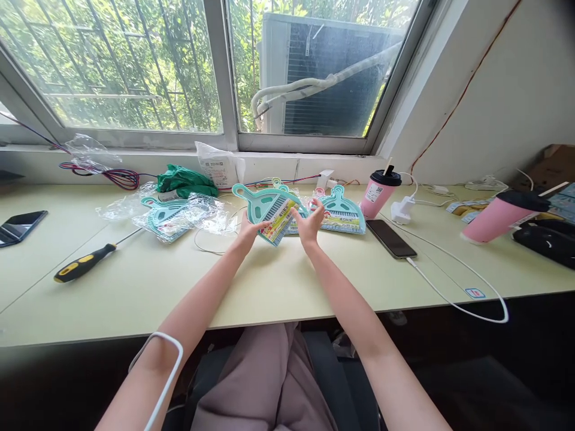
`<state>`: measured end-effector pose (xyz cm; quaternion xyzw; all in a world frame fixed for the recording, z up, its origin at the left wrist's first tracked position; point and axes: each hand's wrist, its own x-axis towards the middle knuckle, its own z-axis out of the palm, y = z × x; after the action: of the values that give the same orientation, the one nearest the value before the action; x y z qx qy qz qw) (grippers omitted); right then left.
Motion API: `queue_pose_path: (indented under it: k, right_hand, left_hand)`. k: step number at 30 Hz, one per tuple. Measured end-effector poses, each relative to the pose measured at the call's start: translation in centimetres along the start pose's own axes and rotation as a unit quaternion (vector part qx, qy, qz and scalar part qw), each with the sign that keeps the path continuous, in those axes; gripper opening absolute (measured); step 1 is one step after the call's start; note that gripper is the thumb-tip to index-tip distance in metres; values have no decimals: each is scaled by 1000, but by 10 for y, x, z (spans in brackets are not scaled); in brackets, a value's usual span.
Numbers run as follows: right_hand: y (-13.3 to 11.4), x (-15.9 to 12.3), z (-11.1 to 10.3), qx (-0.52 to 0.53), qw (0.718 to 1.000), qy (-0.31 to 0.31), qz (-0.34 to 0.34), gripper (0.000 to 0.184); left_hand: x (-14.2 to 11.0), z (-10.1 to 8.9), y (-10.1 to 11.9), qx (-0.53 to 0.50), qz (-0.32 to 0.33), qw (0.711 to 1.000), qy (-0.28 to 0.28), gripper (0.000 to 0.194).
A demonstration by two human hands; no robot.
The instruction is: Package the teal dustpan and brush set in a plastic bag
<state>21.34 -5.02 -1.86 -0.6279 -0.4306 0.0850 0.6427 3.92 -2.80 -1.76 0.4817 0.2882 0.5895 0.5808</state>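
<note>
A teal mini dustpan and brush set (265,205) with a yellow printed label is held up above the table, tilted to the left. My left hand (250,231) grips its lower left edge, and my right hand (308,224) has its fingers closed on the right side. Behind and to the right of my right hand lies another teal dustpan set (342,214) with a similar label, with more sets partly hidden behind the held one. To the left, a teal set (167,218) rests among clear plastic wrappers (209,212).
Left on the table are a screwdriver (85,263), a dark phone (21,227) and green cloth (184,181). At right stand a pink cup (381,193), a charging phone (390,238) with a white cable (449,296), and a tilted pink cup (498,216). The window is behind.
</note>
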Motion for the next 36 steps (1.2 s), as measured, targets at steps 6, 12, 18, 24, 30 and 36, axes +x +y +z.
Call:
queue_pose_path:
  k: [6, 12, 18, 24, 30, 36]
  right_hand:
    - [-4, -16, 17, 309, 881, -263, 245, 44]
    - [-6, -12, 10, 312, 866, -291, 260, 24]
    - [-5, -10, 7, 309, 861, -294, 276, 23]
    - [-7, -10, 7, 307, 859, -289, 291, 16]
    - [-8, -12, 8, 300, 865, -283, 287, 18]
    - [-11, -13, 5, 305, 870, -274, 273, 18]
  left_hand:
    - [-2, 0, 7, -23, 6, 1000, 13, 88]
    - [-6, 1, 9, -5, 4, 999, -37, 92]
    - [-4, 1, 8, 5, -1, 999, -36, 92]
    - [-5, 1, 10, 10, -3, 999, -34, 86]
    - [-6, 2, 12, 11, 0, 999, -32, 89]
    - [-3, 0, 6, 16, -11, 999, -34, 87]
